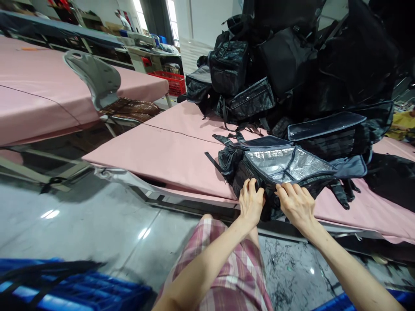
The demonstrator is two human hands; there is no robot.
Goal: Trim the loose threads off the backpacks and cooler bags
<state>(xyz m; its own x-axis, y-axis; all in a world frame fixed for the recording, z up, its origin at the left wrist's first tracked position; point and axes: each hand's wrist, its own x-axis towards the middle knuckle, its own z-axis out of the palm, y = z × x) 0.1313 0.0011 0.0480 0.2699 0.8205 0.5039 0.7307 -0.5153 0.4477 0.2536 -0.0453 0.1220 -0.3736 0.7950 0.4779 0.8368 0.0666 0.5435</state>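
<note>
An unzipped dark camouflage cooler bag (240, 176) lies at the near edge of the pink-covered table (181, 151). Its silver foil lining (275, 160) faces up, and straps trail from both sides. My left hand (251, 201) is closed on the bag's near side, left of its middle. A short way to the right, my right hand (296, 203) has its fingers curled over the rim of the opening, gripping the fabric. What lies under my fingertips is hidden.
A heap of black and camouflage bags (285, 65) rises behind the bag. At left are a grey chair (94, 77) and a second pink table (35, 86). A blue crate (81, 289) sits on the floor at lower left; a red crate (175, 84) stands farther back.
</note>
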